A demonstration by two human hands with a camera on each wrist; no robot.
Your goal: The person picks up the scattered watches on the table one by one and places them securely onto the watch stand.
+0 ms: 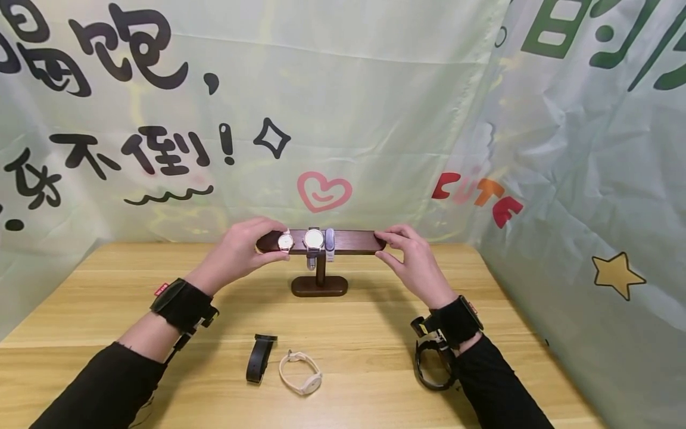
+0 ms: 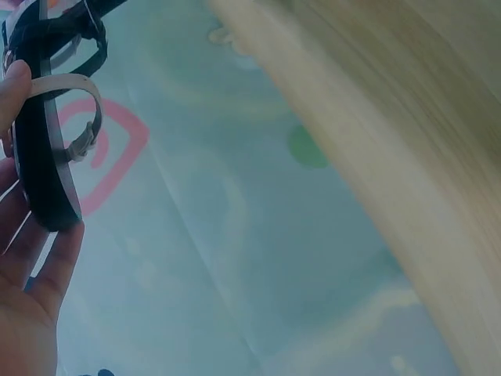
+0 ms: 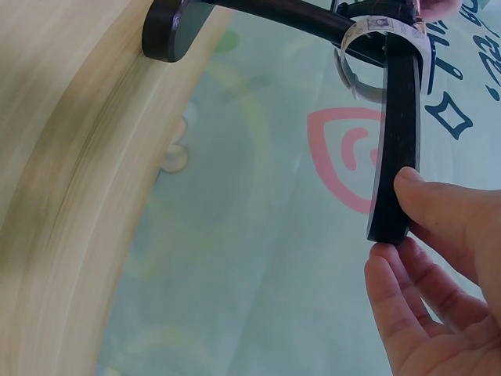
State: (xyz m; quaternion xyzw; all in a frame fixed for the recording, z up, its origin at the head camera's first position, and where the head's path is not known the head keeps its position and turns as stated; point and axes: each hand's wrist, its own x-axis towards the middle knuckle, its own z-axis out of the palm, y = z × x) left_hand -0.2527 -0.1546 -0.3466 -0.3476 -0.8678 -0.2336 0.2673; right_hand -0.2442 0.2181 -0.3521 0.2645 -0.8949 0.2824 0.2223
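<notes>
A dark wooden watch stand (image 1: pixel 354 241) stands at the back of the table, its crossbar on one post over an oval base. My left hand (image 1: pixel 243 253) grips the bar's left end, with fingertips right at a white-strapped watch (image 1: pixel 286 241). That watch's strap (image 2: pixel 70 82) loops under the bar, its buckle hanging below. My right hand (image 1: pixel 415 259) pinches the bar's right end; its thumb (image 3: pixel 438 200) lies on one face. Between the hands, a dark-strapped watch with a round white dial (image 1: pixel 313 239) and a pale lavender band (image 1: pixel 329 241) sit on the bar.
Near the front of the table lie a black watch strap (image 1: pixel 259 358) and a cream watch (image 1: pixel 301 373). Another black watch (image 1: pixel 433 366) rests beside my right forearm. Printed cloth (image 1: pixel 375 119) hangs behind and at the right of the table.
</notes>
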